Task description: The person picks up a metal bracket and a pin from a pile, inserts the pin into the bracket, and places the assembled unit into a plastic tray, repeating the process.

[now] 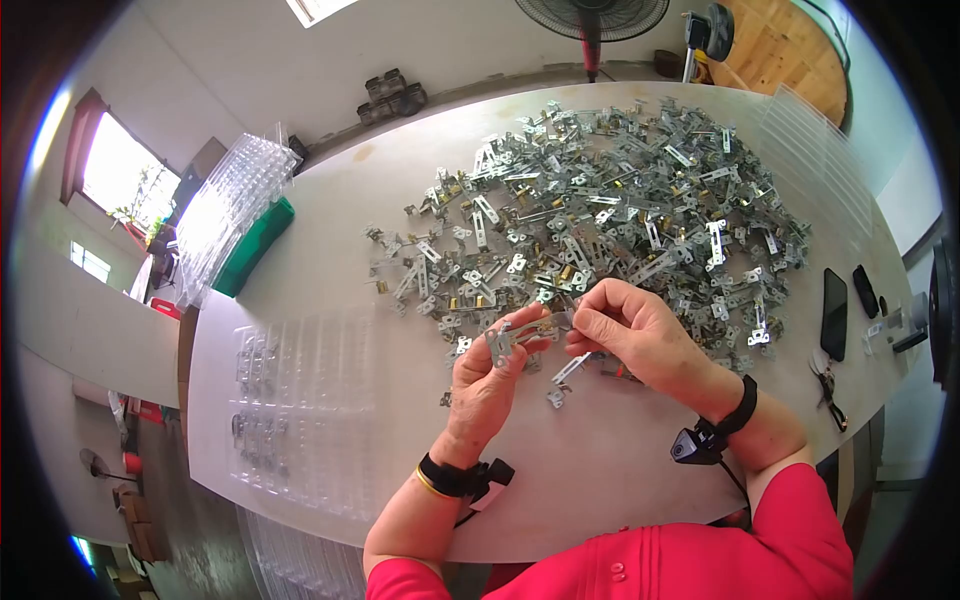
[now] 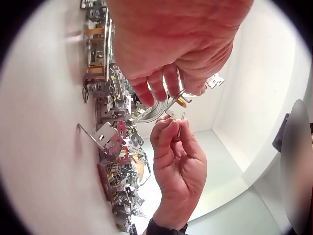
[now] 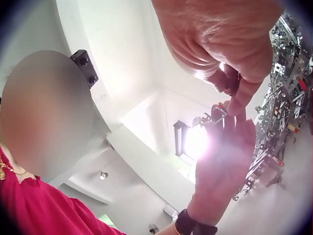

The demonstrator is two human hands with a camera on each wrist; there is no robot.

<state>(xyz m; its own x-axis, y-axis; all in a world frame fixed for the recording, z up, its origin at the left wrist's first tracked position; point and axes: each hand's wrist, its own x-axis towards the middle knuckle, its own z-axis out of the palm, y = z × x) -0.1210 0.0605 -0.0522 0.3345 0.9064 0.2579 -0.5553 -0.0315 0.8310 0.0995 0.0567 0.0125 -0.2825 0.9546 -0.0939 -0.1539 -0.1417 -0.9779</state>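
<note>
My left hand [image 1: 478, 388] grips a silver metal bracket [image 1: 500, 345] with punched holes between thumb and fingers, above the near side of the table. At the bracket's far end, the thumb and index finger of my right hand [image 1: 645, 338] pinch a small thin part that the fingertips mostly hide. In the left wrist view a brass-coloured bit [image 2: 182, 103] shows on the held bracket, between the two hands. Just beyond both hands spreads a large heap of similar metal brackets [image 1: 600, 215]. A few loose ones, such as one bracket [image 1: 570, 370], lie below the right hand.
Left of the hands lies a clear plastic tray [image 1: 340, 430] with brackets in some slots. Stacked clear trays [image 1: 235, 200] lean over a green object [image 1: 255, 245] at the far left. A phone [image 1: 833, 315] and pliers [image 1: 828, 390] lie on the right. A fan [image 1: 592, 15] stands behind.
</note>
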